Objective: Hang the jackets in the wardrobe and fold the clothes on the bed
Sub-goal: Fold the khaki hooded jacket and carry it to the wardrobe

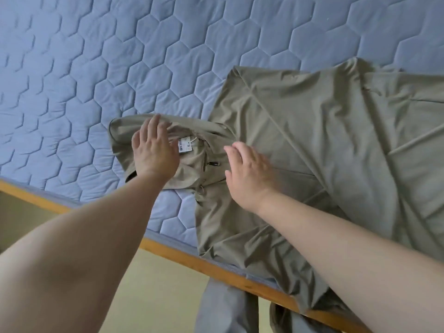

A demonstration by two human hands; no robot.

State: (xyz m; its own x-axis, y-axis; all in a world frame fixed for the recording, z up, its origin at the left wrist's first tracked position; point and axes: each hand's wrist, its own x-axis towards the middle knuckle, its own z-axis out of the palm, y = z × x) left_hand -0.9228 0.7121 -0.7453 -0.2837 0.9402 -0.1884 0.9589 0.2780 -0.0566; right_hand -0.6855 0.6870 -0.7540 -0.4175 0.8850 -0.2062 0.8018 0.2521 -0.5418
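Olive-khaki fabric: one hooded jacket, spread flat on the bed, occupying the right half of the view. Its body lay across the quilt toward the right edge of the picture; its lower portion draped over the near edge of the bed and hung down past the frame. The hood extended left from the body, lying flat on the quilt. A white paper tag with a printed barcode lay at the neck opening, between the two hands. A small dark zip pull sat just near of the tag, on the jacket's front.

Bed cover: blue-grey quilt stitched in a hexagon pattern, filling the far and left parts of the view. Bed frame: orange-toned wood rail, running diagonally along the near edge. Floor: pale yellow, visible below the rail.

Left hand: fingers spread and extended, palm down, resting flat on the hood, gripping nothing. Right hand: fingers apart and extended, palm down, pressed flat on the jacket's chest just right of the zip, gripping nothing; some motion blur at the fingertips. Both forearms bare.

Grey trouser legs showed at the near bottom, below the rail.
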